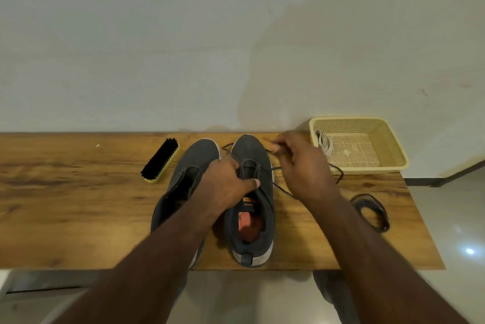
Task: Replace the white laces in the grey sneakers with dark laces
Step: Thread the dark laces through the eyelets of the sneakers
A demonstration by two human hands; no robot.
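- A shoe brush (160, 161) with black bristles and a yellow back lies on the wooden desk (65, 192), at about 9 o'clock from the two shoes, near the left one but not touching it.
- The left grey sneaker (195, 157) stands toe toward 12 o'clock, partly covered by the left forearm; I cannot tell whether it holds any lace.
- The left hand (228, 184) rests over the gap between the shoes, its grip curled on the tongue and eyelet area of the right grey sneaker (252, 155), thumb across the opening.
- The right grey sneaker stands just beside the left one, with an orange insole showing inside.
- A dark lace (280, 188) runs through its lower eyelets and trails off toward 3 o'clock.
- The right hand (301, 166) hovers at 2 o'clock from that shoe, blurred, its grip narrow, fingertips pinching the dark lace.
- A coiled dark lace (372, 212) lies at 4 o'clock, near the desk's right edge.
- A yellow basket (393, 150) sits at 2 o'clock, with the white laces (324, 144) bundled in its left corner.
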